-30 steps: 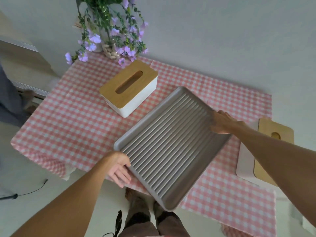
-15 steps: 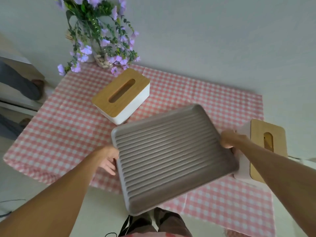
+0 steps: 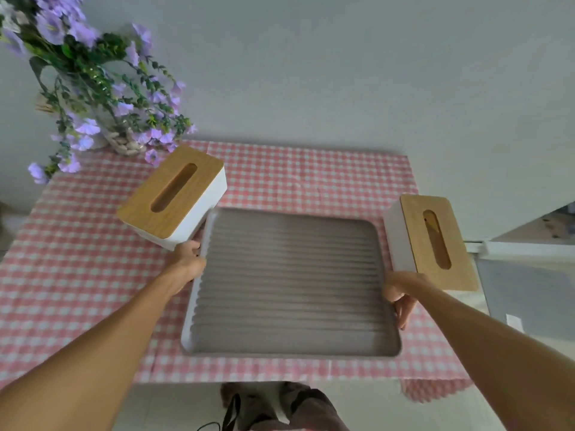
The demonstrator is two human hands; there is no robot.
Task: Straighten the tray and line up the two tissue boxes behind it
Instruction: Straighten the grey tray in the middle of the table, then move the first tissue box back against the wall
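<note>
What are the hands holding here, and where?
Both grip the grey ribbed tray: left hand on its left rim, right hand on its right rim.

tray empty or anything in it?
Empty. The grey ridged tray shows bare ribs edge to edge; the left hand and right hand grip its sides.

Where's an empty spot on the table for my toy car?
Free: the checked cloth behind the tray, between the two tissue boxes, and the wide patch left of the left hand. Crowded: the left tissue box touches the tray's corner; the right tissue box sits close beside it.
</note>
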